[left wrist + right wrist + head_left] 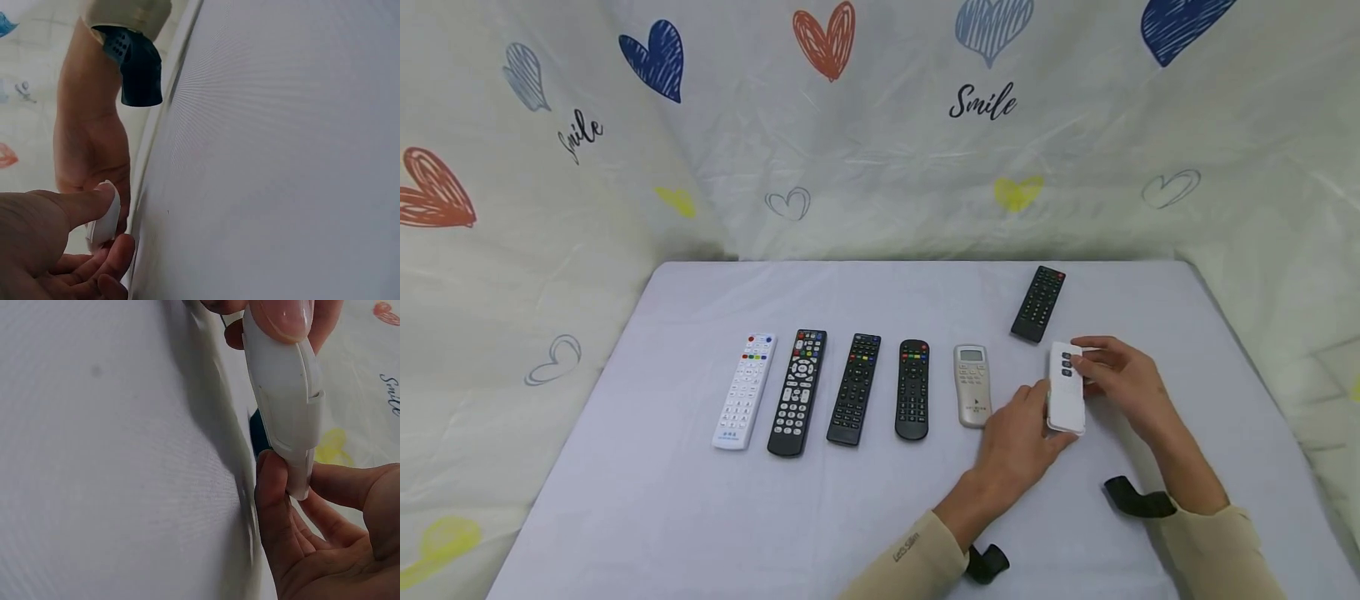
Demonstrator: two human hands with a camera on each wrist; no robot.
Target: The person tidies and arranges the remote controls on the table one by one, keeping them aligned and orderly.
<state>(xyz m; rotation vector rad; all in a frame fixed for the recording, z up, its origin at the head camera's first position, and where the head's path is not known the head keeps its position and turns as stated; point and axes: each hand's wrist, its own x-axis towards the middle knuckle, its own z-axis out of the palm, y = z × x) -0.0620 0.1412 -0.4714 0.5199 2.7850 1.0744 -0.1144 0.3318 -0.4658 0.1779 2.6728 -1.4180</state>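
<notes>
Toward the right of the table, both hands hold a white remote control (1066,408) with a few dark buttons near its top. My left hand (1017,435) grips its lower left side, the thumb (87,205) lying along it in the left wrist view. From the right, my right hand (1122,379) pinches its upper part between thumb and fingers. The right wrist view shows the remote edge-on close over the cloth, a seam running down its casing. Just left of the left hand lies a beige remote (973,387) with a small display.
To the left, a row holds a white remote (745,392), a black remote with white buttons (797,392) and two black remotes (853,390). Another black remote (1038,304) lies near the back edge. White cloth covers the table (700,517); a heart-printed curtain (887,125) stands behind.
</notes>
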